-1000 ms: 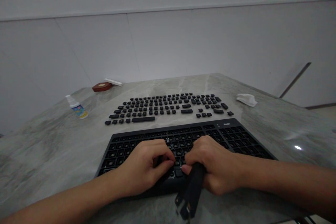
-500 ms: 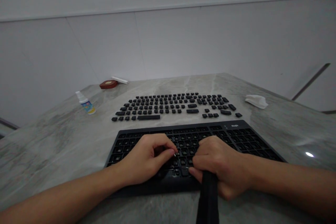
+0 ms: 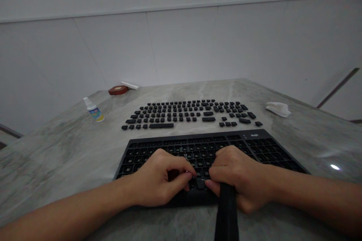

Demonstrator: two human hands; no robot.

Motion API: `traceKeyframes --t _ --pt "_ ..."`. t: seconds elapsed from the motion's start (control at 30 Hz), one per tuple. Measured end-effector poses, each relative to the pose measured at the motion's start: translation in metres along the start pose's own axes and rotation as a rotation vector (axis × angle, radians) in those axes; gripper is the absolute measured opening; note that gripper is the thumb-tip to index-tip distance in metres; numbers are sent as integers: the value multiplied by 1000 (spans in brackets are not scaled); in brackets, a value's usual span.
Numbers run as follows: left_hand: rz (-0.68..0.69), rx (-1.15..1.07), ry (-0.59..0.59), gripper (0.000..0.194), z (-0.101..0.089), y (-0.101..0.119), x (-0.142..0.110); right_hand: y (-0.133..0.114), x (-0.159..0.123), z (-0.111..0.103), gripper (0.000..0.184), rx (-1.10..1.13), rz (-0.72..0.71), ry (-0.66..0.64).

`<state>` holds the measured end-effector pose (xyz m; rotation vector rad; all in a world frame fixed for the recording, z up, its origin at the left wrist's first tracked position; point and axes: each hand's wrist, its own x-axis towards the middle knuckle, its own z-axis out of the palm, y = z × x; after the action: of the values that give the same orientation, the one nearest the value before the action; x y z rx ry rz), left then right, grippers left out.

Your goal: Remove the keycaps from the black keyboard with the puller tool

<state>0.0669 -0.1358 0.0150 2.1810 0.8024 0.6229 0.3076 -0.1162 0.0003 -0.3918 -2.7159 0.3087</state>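
A black keyboard (image 3: 226, 138) lies before me, its key sockets bare over most of its face. My left hand (image 3: 162, 179) is closed over its lower middle, thumb and forefinger pinched together at a socket; anything between them is too small to name. Just to the right, my right hand (image 3: 236, 180) is a fist resting over the board. A long black object (image 3: 227, 214) runs from beneath its fingers to the bottom of the picture; its kind is unclear. A thin shiny tip shows by the right thumb, above a black keycap (image 3: 201, 184) seated in the bottom row.
Beyond the keyboard, loose black keycaps lie in rows, with a long spacebar (image 3: 161, 125) at the front. A spray bottle (image 3: 96, 113) lies to the left, a red-brown case (image 3: 118, 90) and white stick (image 3: 130, 85) behind it. A white cloth (image 3: 278, 109) is at right.
My left hand has shifted slightly right and toward me, from a middle row to the bottom rows, still pinched. The right hand has hardly moved. The view has drifted a little.
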Motion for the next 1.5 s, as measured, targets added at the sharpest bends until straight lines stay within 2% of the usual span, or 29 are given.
traceKeyframes --t 0.2,0.4,0.47,0.6,0.67,0.8,1.1,1.23,1.33,1.5 --pt "48 46 167 21 1 0 -2 0 2 0 28 8 -1 11" --pt "261 188 75 22 5 -1 -4 1 2 0 28 23 -15 32" --pt "269 192 98 22 5 -1 -5 1 3 0 28 25 -18 39" --pt "237 173 215 21 4 0 -6 1 3 -1 27 31 -10 44" --pt "260 188 194 21 4 1 -6 0 3 -2 27 50 15 34" --pt "347 303 79 25 5 1 -6 -5 3 -2 26 146 142 -10" --pt "323 393 33 22 6 -1 -8 -20 1 11 24 82 424 73" --pt "335 380 39 16 5 -1 -7 -21 8 2 17 213 572 -8" --pt "351 390 61 15 6 0 -7 -22 16 -9 21 300 675 -78" --pt "333 414 47 16 5 0 -8 -22 18 -12 25 351 699 -77"
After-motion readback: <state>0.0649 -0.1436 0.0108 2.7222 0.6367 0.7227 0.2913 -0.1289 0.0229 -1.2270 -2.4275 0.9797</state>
